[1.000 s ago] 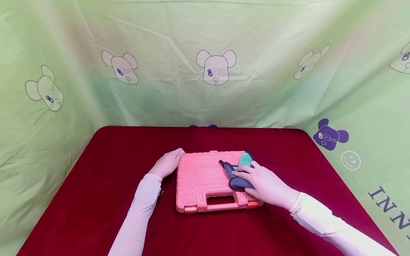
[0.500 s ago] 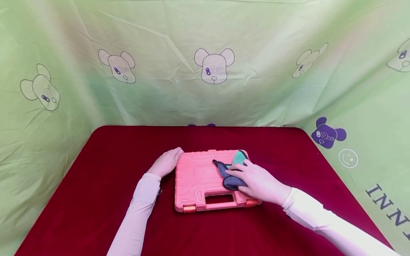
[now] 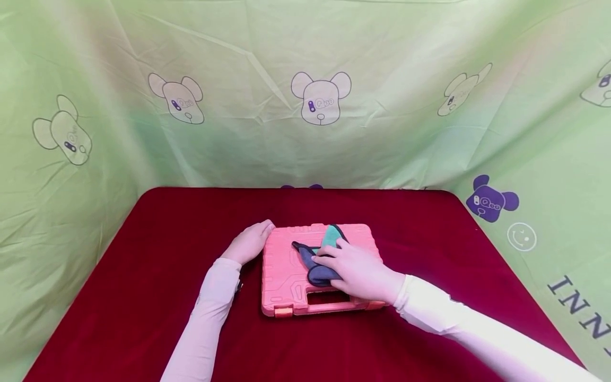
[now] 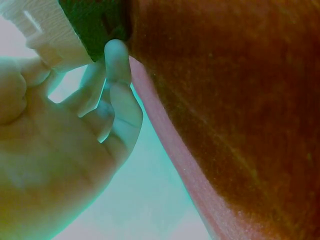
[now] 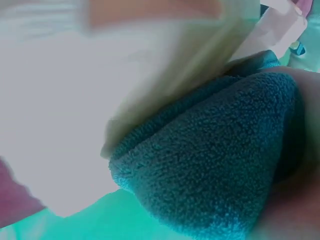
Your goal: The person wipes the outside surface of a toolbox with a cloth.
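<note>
A pink plastic carrying case (image 3: pixel 286 265) with orange latches lies flat and closed on the red-covered table, its handle toward me. My left hand (image 3: pixel 248 244) grips its far left corner; in the left wrist view, fingertips (image 4: pixel 117 52) bend against the case's side. My right hand (image 3: pixel 358 268) holds a folded cloth (image 3: pixel 307 257), dark blue and green with black edging, pressed on the lid near the middle. The fluffy cloth (image 5: pixel 210 150) fills much of the right wrist view, bunched under the hand. The palm hides part of the lid and handle.
The red tablecloth (image 3: pixel 191 212) stretches around the case on all sides. Light green fabric walls (image 3: pixel 238 143) printed with bear heads enclose the table at the back, left and right.
My right hand has slid the cloth leftward across the lid, from its right side to near the middle. My left hand stays at the far left corner, and the case stays in place.
</note>
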`<state>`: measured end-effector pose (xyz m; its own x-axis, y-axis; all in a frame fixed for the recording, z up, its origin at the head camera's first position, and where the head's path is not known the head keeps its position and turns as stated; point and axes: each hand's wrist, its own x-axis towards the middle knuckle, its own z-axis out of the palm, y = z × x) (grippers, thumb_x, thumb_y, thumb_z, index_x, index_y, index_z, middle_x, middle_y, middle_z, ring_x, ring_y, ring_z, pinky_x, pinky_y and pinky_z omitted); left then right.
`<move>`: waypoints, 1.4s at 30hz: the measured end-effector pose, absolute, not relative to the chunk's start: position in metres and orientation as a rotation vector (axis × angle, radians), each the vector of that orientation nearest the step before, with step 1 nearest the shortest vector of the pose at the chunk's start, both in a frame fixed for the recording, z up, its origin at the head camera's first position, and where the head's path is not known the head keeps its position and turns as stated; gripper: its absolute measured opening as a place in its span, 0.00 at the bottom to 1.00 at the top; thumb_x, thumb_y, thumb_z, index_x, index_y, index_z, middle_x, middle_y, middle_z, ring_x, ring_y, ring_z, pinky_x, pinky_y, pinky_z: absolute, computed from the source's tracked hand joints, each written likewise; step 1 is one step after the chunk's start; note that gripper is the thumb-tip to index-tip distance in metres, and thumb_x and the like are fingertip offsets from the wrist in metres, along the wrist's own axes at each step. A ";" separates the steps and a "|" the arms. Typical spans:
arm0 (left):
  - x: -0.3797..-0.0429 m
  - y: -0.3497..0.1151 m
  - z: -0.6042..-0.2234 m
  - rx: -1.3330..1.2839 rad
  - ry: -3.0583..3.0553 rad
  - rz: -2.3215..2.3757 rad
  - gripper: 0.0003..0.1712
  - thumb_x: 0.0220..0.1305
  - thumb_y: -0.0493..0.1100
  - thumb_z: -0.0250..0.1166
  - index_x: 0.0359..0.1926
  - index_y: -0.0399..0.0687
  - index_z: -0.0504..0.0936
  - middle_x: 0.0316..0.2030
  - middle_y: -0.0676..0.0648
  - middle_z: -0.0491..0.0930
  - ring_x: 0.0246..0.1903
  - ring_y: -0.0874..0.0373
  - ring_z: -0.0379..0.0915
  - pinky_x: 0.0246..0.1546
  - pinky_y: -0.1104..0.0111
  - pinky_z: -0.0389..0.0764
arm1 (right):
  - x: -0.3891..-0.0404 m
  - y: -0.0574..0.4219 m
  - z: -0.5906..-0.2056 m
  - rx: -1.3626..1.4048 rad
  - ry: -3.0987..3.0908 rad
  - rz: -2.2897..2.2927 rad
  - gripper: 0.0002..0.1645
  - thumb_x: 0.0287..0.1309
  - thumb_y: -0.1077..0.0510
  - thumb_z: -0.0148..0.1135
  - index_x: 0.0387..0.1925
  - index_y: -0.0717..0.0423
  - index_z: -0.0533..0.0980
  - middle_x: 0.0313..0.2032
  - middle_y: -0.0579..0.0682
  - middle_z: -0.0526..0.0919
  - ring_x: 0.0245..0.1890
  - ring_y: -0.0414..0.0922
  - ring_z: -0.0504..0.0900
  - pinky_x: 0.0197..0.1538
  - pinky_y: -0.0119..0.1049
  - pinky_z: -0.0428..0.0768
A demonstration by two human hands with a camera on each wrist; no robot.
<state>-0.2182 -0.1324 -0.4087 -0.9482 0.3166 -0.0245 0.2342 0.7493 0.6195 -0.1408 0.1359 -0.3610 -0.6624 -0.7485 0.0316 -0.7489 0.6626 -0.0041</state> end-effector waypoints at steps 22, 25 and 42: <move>-0.214 -0.135 -0.407 0.421 2.801 0.972 0.16 0.77 0.48 0.44 0.45 0.47 0.76 0.39 0.42 0.79 0.42 0.49 0.73 0.49 0.53 0.77 | -0.140 0.094 -0.361 1.325 -2.831 -0.053 0.32 0.53 0.53 0.64 0.62 0.51 0.74 0.58 0.50 0.78 0.52 0.50 0.71 0.46 0.45 0.85; -0.213 -0.133 -0.406 0.429 2.803 0.966 0.16 0.77 0.48 0.44 0.45 0.47 0.76 0.40 0.42 0.80 0.42 0.49 0.73 0.49 0.53 0.77 | -0.139 0.089 -0.362 1.344 -2.823 -0.086 0.33 0.54 0.52 0.63 0.64 0.50 0.73 0.60 0.49 0.77 0.53 0.50 0.71 0.49 0.44 0.84; -0.217 -0.133 -0.409 0.430 2.786 0.985 0.16 0.77 0.49 0.43 0.43 0.49 0.76 0.37 0.43 0.78 0.40 0.50 0.72 0.45 0.56 0.76 | -0.138 0.074 -0.362 1.326 -2.809 -0.123 0.33 0.54 0.52 0.64 0.64 0.50 0.73 0.60 0.49 0.78 0.52 0.51 0.71 0.53 0.44 0.83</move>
